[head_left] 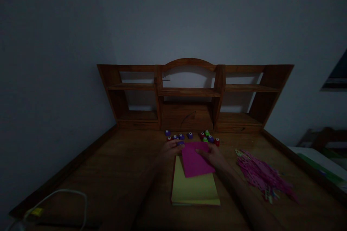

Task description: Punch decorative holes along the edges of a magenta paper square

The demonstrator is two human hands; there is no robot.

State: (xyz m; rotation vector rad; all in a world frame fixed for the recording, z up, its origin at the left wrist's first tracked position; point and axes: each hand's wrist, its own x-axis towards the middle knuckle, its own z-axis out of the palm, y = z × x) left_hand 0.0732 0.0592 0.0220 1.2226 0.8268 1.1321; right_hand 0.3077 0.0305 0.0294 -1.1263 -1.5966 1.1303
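Note:
A sheet of bright pink paper (197, 164) is held in my right hand (215, 157), the thumb lying on its face and the fingers behind its upper right edge. My left hand (169, 151) is closed around a small purple paper punch (180, 144) at the sheet's upper left corner. Whether the paper's edge sits inside the punch cannot be made out. Beneath the pink sheet, a stack of yellow paper (193, 190) lies flat on the wooden desk (121, 173).
Several small punches in purple, red and green (205, 139) stand behind my hands. A wooden shelf unit (189, 92) rises at the back. To the right lies a pile of pink cut strips (264, 173). A white cable (70, 190) loops at the front left.

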